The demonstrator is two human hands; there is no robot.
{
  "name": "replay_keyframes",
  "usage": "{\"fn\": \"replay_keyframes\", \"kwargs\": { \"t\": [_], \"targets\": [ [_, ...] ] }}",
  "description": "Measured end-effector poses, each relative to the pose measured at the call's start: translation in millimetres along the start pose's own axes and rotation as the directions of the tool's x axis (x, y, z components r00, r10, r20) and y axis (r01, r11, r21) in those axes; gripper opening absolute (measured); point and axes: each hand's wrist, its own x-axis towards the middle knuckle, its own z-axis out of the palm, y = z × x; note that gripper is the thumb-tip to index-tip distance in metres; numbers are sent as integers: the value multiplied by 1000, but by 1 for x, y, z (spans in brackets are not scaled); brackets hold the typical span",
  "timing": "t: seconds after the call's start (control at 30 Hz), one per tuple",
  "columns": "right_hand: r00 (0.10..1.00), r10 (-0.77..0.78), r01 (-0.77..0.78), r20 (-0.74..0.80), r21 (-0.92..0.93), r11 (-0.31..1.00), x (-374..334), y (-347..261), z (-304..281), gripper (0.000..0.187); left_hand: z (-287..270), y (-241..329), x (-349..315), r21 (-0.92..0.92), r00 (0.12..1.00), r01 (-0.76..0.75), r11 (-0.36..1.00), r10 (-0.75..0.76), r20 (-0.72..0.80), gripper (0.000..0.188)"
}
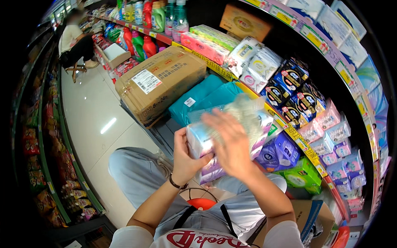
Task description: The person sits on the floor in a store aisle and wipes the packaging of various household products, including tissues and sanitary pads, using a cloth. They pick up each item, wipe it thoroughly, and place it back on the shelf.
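Stocked R shelf (300, 140) is the biggest thing, its yellow/red front edge curving from far L to near R; L shelf (74, 163) w/ snack bags faces it. Tile aisle floor (93, 136) runs btwn them, the main room for moving, L of the person's knees; R side's tight, knee close to shelf packs. Far L, another person (76, 43) sits low by the shelf. Big taped cardboard carton (161, 82) ahead, its R side near the shelf edge; open carton (297, 206) near R, by the R thigh. Teal pkgs (219, 97) lie btwn big carton & shelf. White/lilac plastic-wrapped pack (200, 140) is held up over the lap, approx. centre, just nr-side of the teal pkgs. L hand (188, 155) grasps its L end, thumb on nr side. R hand (231, 140) is blurred over its top, fingers extended; can't tell if it grips.
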Motion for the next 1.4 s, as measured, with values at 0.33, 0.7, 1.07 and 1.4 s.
{"fn": "replay_keyframes", "kwargs": {
  "t": [0.33,0.7,1.07,1.4],
  "targets": [
    [830,558,-533,27,338,776,-84,39,-43,39,1,18,-52,234,987,-131,963,105,120,92],
    [941,321,-289,-106,238,927,-99,-14,-42,31,3,32,-72,284,985,-151,947,119,126,96],
    [229,973,-482,-37,864,147,-186,61,-77,38,0,72,-90,399,915,-298,867,140,379,98],
    [882,279,-469,380,656,591,-146,13,-111,38,-14,76,-77,427,787,-487,762,172,592,89]
  ]
}}
